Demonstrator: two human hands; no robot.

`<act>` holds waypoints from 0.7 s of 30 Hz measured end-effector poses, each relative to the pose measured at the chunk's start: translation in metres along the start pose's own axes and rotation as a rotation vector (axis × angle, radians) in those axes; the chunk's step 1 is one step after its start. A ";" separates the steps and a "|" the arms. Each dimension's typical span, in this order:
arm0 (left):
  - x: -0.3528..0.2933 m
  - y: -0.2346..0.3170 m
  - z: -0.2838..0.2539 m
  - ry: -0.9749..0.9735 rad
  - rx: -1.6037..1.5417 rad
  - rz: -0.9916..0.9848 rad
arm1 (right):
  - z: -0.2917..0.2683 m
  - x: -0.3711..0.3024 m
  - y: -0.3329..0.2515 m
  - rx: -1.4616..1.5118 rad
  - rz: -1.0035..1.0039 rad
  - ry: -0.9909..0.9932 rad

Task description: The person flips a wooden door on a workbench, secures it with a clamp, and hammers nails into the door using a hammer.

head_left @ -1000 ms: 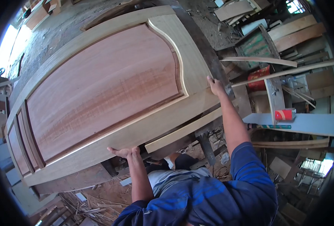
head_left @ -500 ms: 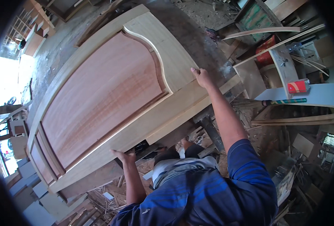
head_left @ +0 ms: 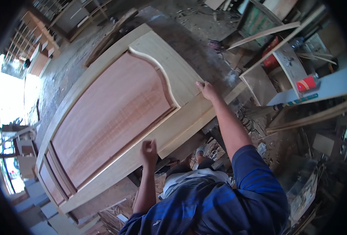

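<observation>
A large arched wooden panel, like a headboard, lies flat in front of me, with pale frame rails around a pinkish veneer inset. Its right end has an S-curved inner moulding. At its near right corner, my right hand grips the edge, thumb on top and the other fingers partly hidden. My left hand is raised over the near rail, fingers curled in, with nothing visible in them. A pale wooden strip runs along the panel's near edge.
Beneath the panel shows a dark workbench top. To the right stand a box-like wooden piece, a red can and a brush with a green handle. Wood scraps and shavings litter the floor around my feet.
My left hand has let go of the panel's near edge and risen to the right, its fingers curling. My right hand keeps its grip at the corner. The view has shifted slightly.
</observation>
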State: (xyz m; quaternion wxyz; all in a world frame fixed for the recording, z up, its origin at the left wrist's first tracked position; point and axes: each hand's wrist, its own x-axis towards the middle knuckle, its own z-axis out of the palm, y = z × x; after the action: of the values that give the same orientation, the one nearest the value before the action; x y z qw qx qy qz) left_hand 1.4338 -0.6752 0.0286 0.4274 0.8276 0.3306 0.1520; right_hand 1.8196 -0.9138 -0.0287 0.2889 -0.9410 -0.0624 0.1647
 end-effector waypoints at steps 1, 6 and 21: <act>0.020 0.024 0.023 -0.066 0.026 0.158 | 0.003 -0.001 0.010 -0.009 0.026 0.037; 0.084 0.117 0.168 -0.432 0.057 0.678 | -0.003 -0.062 0.048 -0.180 -0.357 0.440; 0.088 0.106 0.225 -0.227 0.246 0.815 | -0.015 -0.488 0.321 -0.117 0.535 0.384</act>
State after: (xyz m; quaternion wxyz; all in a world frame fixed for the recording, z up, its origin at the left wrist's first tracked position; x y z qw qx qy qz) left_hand 1.6629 -0.7965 -0.0214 0.2644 0.9466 -0.0564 0.1758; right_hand 1.3739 -1.2906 -0.0648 0.1875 -0.9528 0.2332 0.0505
